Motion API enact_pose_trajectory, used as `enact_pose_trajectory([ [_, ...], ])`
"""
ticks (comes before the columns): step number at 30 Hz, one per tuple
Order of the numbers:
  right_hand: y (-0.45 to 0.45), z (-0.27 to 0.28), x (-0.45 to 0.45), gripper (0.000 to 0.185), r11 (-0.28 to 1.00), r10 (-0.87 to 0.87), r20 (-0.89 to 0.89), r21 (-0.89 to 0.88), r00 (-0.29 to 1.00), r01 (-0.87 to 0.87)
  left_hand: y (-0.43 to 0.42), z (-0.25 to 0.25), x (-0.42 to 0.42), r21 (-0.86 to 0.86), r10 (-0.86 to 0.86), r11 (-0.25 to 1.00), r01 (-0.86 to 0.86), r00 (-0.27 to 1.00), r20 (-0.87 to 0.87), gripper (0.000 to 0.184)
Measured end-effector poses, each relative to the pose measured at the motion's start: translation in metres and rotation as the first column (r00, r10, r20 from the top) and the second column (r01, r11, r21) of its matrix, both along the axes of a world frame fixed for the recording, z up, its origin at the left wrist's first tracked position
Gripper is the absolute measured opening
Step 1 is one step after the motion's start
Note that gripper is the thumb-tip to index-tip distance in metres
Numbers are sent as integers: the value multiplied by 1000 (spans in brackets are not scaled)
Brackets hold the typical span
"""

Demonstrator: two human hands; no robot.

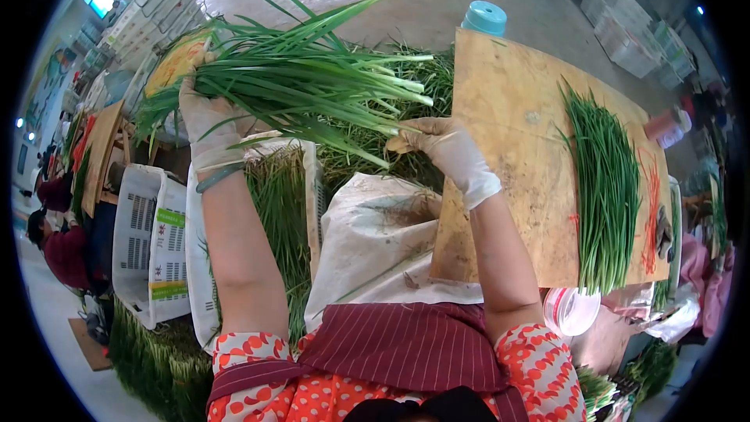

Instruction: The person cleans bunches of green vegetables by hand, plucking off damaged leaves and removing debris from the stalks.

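Observation:
A loose bunch of garlic chives (297, 70) is held up in front of me, leaves to the left and pale stem ends to the right. My left hand (209, 113), in a whitish glove, is wrapped round the leafy part. My right hand (441, 147), gloved too, is closed at the lower stem ends, thumb and fingers pinched on a stalk of the chives. On the wooden board (508, 156) to the right lies a neat pile of chives (601, 195). Beside that pile are thin red ties (650, 215).
Below my left arm stands a white crate (314, 211) of chives. A white sack (375, 227) covers my lap area. More greens (367, 156) lie beyond it. A blue-green stool or tub (484, 18) is behind the board. Another person (66, 250) is at far left.

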State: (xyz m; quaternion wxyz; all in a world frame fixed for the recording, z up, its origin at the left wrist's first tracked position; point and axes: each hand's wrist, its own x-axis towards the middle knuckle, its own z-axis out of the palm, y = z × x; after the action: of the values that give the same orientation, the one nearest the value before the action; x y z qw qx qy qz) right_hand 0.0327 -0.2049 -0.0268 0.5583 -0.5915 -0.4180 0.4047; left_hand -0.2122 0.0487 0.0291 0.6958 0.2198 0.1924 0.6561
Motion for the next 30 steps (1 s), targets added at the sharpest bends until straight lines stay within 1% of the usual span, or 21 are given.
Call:
enact_pose_trajectory([
  [1,0,1,-2,20,998,-48,211,-22,976,54,-5,4,2,24,-12,1000,14,998,-68,23],
  [2,0,4,-4,20,998,-49,209,-23,977,55,-13,9,6,46,-22,999,29,990,-138,24],
  [4,2,11,-8,17,965,-249,646,100,721,243,-29,18,16,29,-19,999,23,991,-135,25],
  [6,5,4,-3,19,955,-298,504,155,811,255,-32,19,18,16,-16,1000,18,992,-127,26],
  [7,7,3,1,18,960,-256,152,153,955,233,-29,15,17,30,-3,1000,7,990,-139,26],
  [8,7,3,3,17,964,-174,-222,159,959,211,-28,12,18,42,10,999,-3,988,-151,27],
  [10,7,3,2,16,964,-205,-328,93,922,248,-30,6,17,77,-1,997,14,986,-165,27],
  [12,10,-8,-4,15,939,-229,-675,36,702,341,-31,-1,16,109,-11,994,31,984,-178,27],
  [13,11,-9,-5,15,939,-230,-673,36,703,342,-31,-5,16,125,-2,992,17,993,-114,27],
  [15,12,-10,-7,16,904,-347,-456,69,819,421,-37,-6,18,138,3,990,4,999,-49,26],
  [16,12,-11,-8,16,903,-350,-455,68,819,424,-41,-5,19,113,26,993,-20,998,-56,26],
  [18,14,-16,-9,13,860,-420,-213,218,882,461,-48,-2,19,86,48,995,-43,997,-64,26],
  [19,16,-25,-5,13,859,-421,-212,217,882,463,-50,-2,19,92,29,995,-27,999,-18,26],
  [21,19,-36,1,8,795,-540,209,445,816,412,-53,0,20,96,9,995,-12,1000,28,26],
  [22,17,-39,3,8,795,-540,209,445,815,413,-54,1,21,82,43,996,-46,998,39,26],
  [24,7,-16,-3,14,741,-671,665,612,327,276,-54,0,20,67,74,995,-77,996,50,26],
  [25,8,-15,-5,14,741,-671,666,612,326,277,-51,-5,15,139,-30,990,19,997,77,26],
  [26,10,-14,-7,17,798,-581,469,486,665,355,-49,-7,12,212,-135,971,112,986,95,26],
  [27,10,-13,-9,20,864,-441,161,342,883,370,-48,-9,10,210,-135,971,113,986,94,26],
  [28,9,-13,-8,20,865,-441,161,340,883,370,-47,-11,9,239,-177,960,145,977,118,26],
  [30,3,-10,-6,31,953,-174,174,278,969,121,-47,-13,8,266,-213,949,171,967,138,27],
])
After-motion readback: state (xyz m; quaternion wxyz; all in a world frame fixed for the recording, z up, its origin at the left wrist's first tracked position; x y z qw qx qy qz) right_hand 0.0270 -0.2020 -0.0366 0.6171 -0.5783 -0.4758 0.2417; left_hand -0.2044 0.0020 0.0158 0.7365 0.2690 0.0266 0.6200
